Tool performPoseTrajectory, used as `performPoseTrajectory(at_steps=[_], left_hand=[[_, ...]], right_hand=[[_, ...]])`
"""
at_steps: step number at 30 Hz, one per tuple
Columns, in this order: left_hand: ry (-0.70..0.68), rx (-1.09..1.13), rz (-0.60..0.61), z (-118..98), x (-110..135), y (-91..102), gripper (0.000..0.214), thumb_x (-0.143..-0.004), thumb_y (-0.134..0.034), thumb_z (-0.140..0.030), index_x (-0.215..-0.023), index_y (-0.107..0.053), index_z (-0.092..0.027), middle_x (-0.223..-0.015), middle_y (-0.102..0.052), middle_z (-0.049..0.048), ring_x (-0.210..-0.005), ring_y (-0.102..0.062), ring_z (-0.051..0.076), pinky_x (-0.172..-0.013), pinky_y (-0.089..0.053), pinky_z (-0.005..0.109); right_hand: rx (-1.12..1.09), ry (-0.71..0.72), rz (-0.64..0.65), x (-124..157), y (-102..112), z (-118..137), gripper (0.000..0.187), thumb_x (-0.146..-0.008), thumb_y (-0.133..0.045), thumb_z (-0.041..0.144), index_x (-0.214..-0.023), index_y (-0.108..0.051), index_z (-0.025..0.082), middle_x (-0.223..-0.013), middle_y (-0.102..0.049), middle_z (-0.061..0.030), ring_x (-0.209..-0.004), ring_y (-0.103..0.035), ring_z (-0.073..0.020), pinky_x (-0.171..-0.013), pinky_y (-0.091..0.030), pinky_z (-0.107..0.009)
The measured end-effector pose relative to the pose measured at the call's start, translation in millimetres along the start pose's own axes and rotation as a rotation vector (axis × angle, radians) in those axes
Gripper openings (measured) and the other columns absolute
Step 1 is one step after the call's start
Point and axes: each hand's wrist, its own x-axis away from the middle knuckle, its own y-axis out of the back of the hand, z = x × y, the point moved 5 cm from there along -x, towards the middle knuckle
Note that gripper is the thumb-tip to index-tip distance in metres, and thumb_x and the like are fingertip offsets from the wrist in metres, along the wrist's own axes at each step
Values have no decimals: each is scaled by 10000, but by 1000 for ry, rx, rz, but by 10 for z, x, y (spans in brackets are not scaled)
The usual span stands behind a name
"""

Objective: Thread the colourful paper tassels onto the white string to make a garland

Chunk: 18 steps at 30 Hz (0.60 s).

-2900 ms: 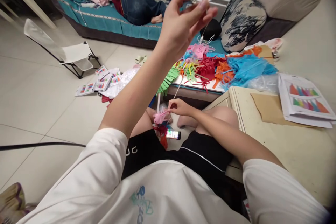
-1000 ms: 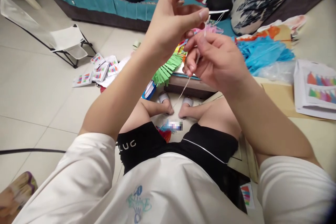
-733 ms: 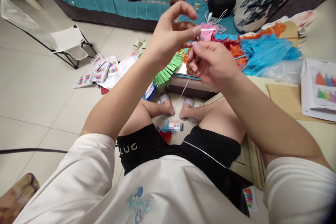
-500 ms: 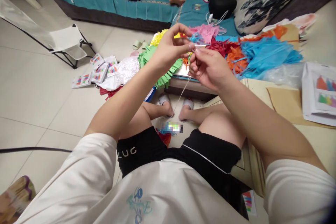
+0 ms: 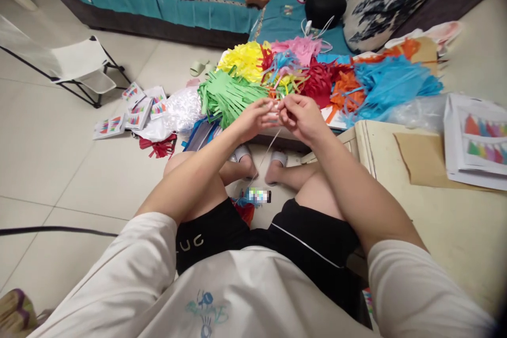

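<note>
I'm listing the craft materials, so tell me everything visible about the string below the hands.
The string is thin and pale, its material unclear. It slants almost straight down and leftward in the picture from the right hand, whose fingertips appear to pinch it beside the left hand. Its lower end nears the blue and red strips; any knot is too small to see.

I'm getting even indoor light, dark shadow under the couch [image 5: 158,16], stretched edges, dim right corners, one pixelated patch [image 5: 259,195].
</note>
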Motion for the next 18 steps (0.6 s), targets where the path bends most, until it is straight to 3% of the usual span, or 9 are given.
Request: performPoseTrajectory(at_steps=[2,4,7,9,12,15,18], left_hand=[[192,-115,234,262,158,-111,552,-874,-800,-630,-1128,-637,-168,-872,-750,62,-847,-768,195,-851,-614,320],[341,-355,422,523,333,-178,530,-886,-778,-635,-1040,-685,-137,-726,-679,31,-686,-685,161,-746,-582,288],[500,-743,498,834,504,-122,386,-929,-735,-516,-873,-689,-136,-652,-605,5,-552,-545,121,-594,-479,250],[562,-920,513,928,563,-36,337,-949,-684,-456,-820,-669,-145,-640,-598,12,-532,-516,123,-552,-421,250],[576,-1081,541,875,616,123,338,-956,-649,-446,-802,-668,-145,-633,-599,22,-525,-489,123,-542,-384,258],[574,-1106,463,666,687,316,410,-947,-654,-543,-843,-688,-147,-636,-582,19,-518,-480,127,-530,-379,265],[544,-1015,399,439,816,449,507,-923,-669,-656,-828,-673,-158,-629,-523,3,-516,-458,120,-522,-376,262]], right_hand=[[44,98,-75,-33,121,84,530,-901,-812,699,-838,-624,208,-581,-513,56,-453,-352,-67,-496,-354,-240],[112,192,-170,-98,339,169,508,-976,-723,702,-854,-592,228,-594,-462,61,-473,-368,-80,-522,-351,-260],[192,310,-304,-227,817,249,433,-1104,-571,616,-874,-558,249,-594,-388,64,-485,-351,-92,-542,-304,-290],[127,399,-421,-291,1199,298,369,-1166,-499,466,-860,-531,262,-579,-336,78,-463,-271,-95,-535,-239,-313],[12,453,-731,-289,1770,364,414,-1198,-336,291,-809,-476,274,-554,-270,103,-434,-168,-101,-533,-161,-333],[29,448,-1075,-175,2222,411,461,-1180,-218,276,-781,-448,276,-543,-249,111,-403,-188,-90,-513,-130,-319],[317,471,-1265,-78,2574,435,453,-1153,-174,243,-804,-462,271,-535,-292,113,-387,-283,-91,-483,-191,-298]])
